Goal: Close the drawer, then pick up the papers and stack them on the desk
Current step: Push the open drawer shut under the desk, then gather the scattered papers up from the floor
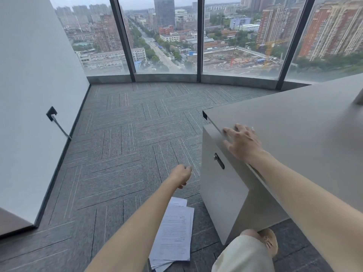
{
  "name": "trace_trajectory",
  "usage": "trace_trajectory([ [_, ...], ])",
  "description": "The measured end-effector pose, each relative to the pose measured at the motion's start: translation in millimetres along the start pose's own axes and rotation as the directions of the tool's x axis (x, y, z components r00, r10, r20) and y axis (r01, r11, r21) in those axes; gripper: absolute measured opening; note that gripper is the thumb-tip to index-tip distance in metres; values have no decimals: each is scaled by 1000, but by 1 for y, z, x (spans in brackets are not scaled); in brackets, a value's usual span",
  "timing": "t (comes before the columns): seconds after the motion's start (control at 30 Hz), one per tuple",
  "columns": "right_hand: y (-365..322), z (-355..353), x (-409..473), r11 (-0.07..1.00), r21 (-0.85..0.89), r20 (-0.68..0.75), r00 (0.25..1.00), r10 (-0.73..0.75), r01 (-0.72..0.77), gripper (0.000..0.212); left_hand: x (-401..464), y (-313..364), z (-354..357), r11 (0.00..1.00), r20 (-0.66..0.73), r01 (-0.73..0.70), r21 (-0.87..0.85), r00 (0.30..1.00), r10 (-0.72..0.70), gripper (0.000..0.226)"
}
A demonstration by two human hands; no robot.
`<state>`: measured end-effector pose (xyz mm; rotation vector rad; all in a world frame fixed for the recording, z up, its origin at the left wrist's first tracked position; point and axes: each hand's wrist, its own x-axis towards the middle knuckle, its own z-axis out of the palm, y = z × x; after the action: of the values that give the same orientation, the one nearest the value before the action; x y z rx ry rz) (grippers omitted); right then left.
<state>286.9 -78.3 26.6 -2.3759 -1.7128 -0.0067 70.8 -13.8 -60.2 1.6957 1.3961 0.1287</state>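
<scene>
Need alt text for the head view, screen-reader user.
A person's right hand lies flat on the corner of a grey desk above a drawer with a lock, while the left hand, loosely curled and empty, hangs over scattered papers on the grey carpet. Floor-to-ceiling windows behind show a city.

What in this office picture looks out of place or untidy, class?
The printed papers lie fanned out, overlapping askew on the carpet beside the drawer cabinet, not on the desk. Nothing else stands out.
</scene>
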Motion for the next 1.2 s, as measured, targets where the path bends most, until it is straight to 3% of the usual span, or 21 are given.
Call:
trace_trajectory([
  [0.1,-12,1,-4,996,-79,-53,998,-31,27,39,-22,-22,-11,999,-13,-21,24,1000,21,33],
  [0.37,-69,14,-60,974,-224,44,999,-31,40,52,-98,-72,-42,996,-70,23,81,997,-17,31],
  [0.63,-112,16,-107,992,-59,216,972,-94,109,53,-149,-84,-68,999,-191,53,-5,980,-52,23],
  [0.83,-140,43,-107,986,100,439,884,-162,131,63,-154,-109,-58,989,-229,146,-12,963,-145,54],
  [1.0,-166,98,-93,978,150,552,808,-207,147,62,-133,-149,-51,964,-230,244,-108,937,-263,24],
  [1.2,-192,196,-64,986,159,680,718,-149,54,63,-72,-223,-48,894,-143,366,-259,901,-410,38],
])
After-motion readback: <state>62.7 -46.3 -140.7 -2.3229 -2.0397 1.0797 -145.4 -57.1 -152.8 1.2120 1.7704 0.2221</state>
